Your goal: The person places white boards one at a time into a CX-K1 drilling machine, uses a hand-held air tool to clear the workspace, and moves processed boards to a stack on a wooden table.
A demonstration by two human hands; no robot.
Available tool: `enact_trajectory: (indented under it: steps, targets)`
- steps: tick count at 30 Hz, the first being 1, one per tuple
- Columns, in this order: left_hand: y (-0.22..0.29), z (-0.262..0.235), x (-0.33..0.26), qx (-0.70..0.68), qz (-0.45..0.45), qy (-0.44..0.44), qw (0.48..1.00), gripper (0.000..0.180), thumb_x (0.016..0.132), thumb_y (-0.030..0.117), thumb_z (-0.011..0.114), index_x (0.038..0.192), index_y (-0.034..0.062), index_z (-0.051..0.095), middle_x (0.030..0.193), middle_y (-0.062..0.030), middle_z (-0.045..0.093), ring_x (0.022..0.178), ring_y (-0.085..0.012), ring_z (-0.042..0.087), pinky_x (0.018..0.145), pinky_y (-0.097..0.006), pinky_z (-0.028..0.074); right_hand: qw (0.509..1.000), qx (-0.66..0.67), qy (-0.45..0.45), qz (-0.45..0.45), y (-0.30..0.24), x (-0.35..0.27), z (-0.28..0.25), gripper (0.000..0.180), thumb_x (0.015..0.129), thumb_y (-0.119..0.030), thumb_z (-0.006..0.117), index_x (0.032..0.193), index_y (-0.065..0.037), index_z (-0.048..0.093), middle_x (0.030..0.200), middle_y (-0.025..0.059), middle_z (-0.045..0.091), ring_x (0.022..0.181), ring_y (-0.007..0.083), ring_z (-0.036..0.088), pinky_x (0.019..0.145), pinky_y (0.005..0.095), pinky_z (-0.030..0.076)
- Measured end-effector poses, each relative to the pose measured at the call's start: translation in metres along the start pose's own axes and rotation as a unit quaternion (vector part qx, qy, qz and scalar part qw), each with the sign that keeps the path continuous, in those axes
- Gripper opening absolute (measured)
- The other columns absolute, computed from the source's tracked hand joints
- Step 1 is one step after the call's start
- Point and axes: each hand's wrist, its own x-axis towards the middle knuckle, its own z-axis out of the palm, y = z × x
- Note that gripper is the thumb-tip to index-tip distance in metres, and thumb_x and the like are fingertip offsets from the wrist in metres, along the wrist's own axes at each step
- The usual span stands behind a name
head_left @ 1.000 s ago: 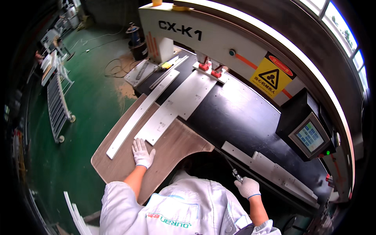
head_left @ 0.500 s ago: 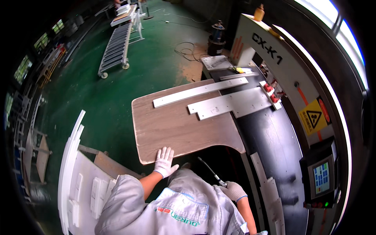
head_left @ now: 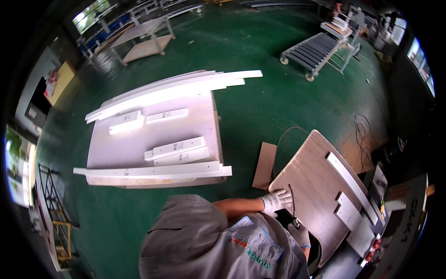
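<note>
My left hand (head_left: 277,201), in a white knit glove, lies with fingers stretched out on the edge of a brown wood-grain tabletop (head_left: 309,176). My right hand (head_left: 299,234), gloved too, is closed around an air blow gun (head_left: 294,213), whose thin dark nozzle points away from me beside the tabletop's curved edge. Part of its handle is hidden in the hand. On the tabletop rest a long white strip (head_left: 350,183) and a notched white panel (head_left: 347,212), which lies toward the machine.
To the left stands a low table (head_left: 153,135) with several white strips and short blocks on it. A roller conveyor (head_left: 310,51) is at the far right. The machine (head_left: 402,223) with red clamps (head_left: 373,250) borders the tabletop. A brown board (head_left: 265,165) and a cable (head_left: 362,135) lie beyond.
The view has swung left, bringing the low table with white strips into full sight. My left hand stays on the tabletop edge, and my right hand keeps the blow gun.
</note>
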Motion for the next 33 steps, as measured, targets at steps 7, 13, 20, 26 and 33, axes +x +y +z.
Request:
enact_trajectory:
  steps: [7, 13, 20, 26, 33]
  targets:
    - [-0.056, -0.063, -0.148, 0.027, -0.249, 0.189, 0.949, 0.071, 0.085, 0.039, 0.076, 0.144, 0.0025, 0.058, 0.150, -0.0188, 0.055, 0.145, -0.0393, 0.049, 0.125, -0.054, 0.034, 0.981, 0.183, -0.049, 0.045, -0.056, 0.102, -0.002, 0.048, 0.105, -0.054, 0.067, 0.094, -0.007, 0.068, 0.069, 0.0104, 0.071, 0.042, 0.0194, 0.054, 0.037, 0.0329, 0.040]
    - [-0.022, -0.070, -0.272, -0.039, -0.456, 0.296, 0.838, 0.059, 0.092, 0.035, 0.073, 0.141, 0.0045, 0.063, 0.145, -0.0180, 0.063, 0.134, -0.0391, 0.059, 0.118, -0.052, 0.044, 0.945, 0.312, -0.048, 0.086, -0.036, 0.154, -0.007, 0.048, 0.105, -0.057, 0.065, 0.093, -0.011, 0.066, 0.069, 0.0101, 0.069, 0.042, 0.0178, 0.052, 0.037, 0.0317, 0.037]
    - [-0.080, -0.104, -0.305, 0.043, -0.504, 0.370, 0.779, 0.056, 0.089, 0.023, 0.073, 0.142, 0.0061, 0.063, 0.145, -0.0158, 0.062, 0.133, -0.0405, 0.058, 0.118, -0.055, 0.043, 0.959, 0.269, -0.011, 0.091, -0.054, 0.129, -0.003, 0.044, 0.105, -0.055, 0.065, 0.099, -0.011, 0.068, 0.073, 0.0091, 0.071, 0.043, 0.0171, 0.052, 0.036, 0.0335, 0.039]
    - [-0.195, -0.118, -0.382, 0.147, -0.657, 0.141, 0.726, 0.064, 0.083, 0.018, 0.075, 0.145, 0.0106, 0.060, 0.153, -0.0133, 0.058, 0.143, -0.0379, 0.053, 0.121, -0.053, 0.039, 0.967, 0.250, 0.015, 0.054, -0.051, 0.128, 0.005, 0.042, 0.103, -0.052, 0.070, 0.100, -0.010, 0.069, 0.073, 0.0097, 0.074, 0.042, 0.0161, 0.054, 0.037, 0.0323, 0.040]
    - [-0.222, -0.178, -0.405, 0.067, -0.672, -0.044, 0.736, 0.037, 0.091, 0.015, 0.072, 0.128, 0.0102, 0.069, 0.132, -0.0169, 0.072, 0.126, -0.0371, 0.068, 0.107, -0.050, 0.051, 0.964, 0.265, 0.029, 0.016, -0.037, 0.135, 0.004, 0.042, 0.103, -0.050, 0.070, 0.103, -0.008, 0.070, 0.073, 0.0102, 0.074, 0.043, 0.0160, 0.054, 0.037, 0.0317, 0.039]
